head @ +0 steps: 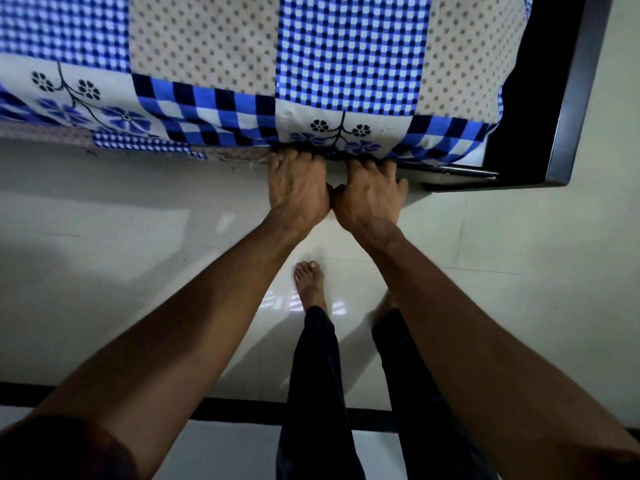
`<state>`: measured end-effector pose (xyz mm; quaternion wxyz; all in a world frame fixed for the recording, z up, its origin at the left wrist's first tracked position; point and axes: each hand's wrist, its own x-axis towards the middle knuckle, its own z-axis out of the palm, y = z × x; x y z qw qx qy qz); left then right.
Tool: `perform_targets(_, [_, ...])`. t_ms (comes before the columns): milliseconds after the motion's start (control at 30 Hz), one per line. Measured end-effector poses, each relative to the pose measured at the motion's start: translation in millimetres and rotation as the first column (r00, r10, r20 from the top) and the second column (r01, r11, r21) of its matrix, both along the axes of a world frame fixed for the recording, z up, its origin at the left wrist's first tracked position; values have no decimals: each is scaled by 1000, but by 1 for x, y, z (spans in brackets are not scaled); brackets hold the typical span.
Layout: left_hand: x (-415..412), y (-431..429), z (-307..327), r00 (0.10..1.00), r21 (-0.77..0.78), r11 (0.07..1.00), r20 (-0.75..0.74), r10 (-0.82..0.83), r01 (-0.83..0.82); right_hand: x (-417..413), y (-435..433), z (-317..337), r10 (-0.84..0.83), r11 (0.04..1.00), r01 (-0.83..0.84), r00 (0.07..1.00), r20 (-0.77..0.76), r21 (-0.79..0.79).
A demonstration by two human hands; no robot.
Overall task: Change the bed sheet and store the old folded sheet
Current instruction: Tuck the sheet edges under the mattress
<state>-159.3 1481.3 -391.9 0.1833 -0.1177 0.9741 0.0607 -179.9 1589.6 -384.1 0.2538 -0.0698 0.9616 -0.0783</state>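
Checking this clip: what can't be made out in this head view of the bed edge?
1. left hand and right hand: fingertips hidden under the bed sheet hem, so gripping or pushing cannot be told.
2. Mattress: wholly covered by the bed sheet.
3. Bed sheet's full extent: cut off by the top and left edges.
4. right foot: mostly hidden behind the right forearm.
5. Old folded sheet: nowhere in view.

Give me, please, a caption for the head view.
Left hand and right hand side by side at the sheet edge, fingertips hidden under it, near the frame corner.
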Motion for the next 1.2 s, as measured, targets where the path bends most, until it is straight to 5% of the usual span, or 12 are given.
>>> perform_targets(267, [9,-30,-12,994,257,961,-1,-105,102,19,-9,-4,81,993,-94,981,-177,-69])
perform_targets(467, [14,-54,1,990,442,890,-124,-63,112,27,-27,-21,77,997,-77,997,-1,-12])
perform_targets(567, [27,-61,3,975,421,894,-210,-67,152,19,-39,-16,55,998,-56,998,30,19])
perform_targets(767, [35,-56,-12,975,232,947,-69,-211,221,-3,-55,1,-7,997,1,997,79,73])
perform_targets(933, [14,-45,-15,986,121,979,22,-167,163,9,-45,6,9,998,-5,997,77,-55])
perform_targets(1033, [5,-53,-11,994,255,962,2,-105,101,22,-35,3,74,993,-75,997,-13,-87])
perform_targets(1200, [29,-78,-4,977,537,837,-213,13,106,23,-44,-7,83,996,-85,994,76,25])
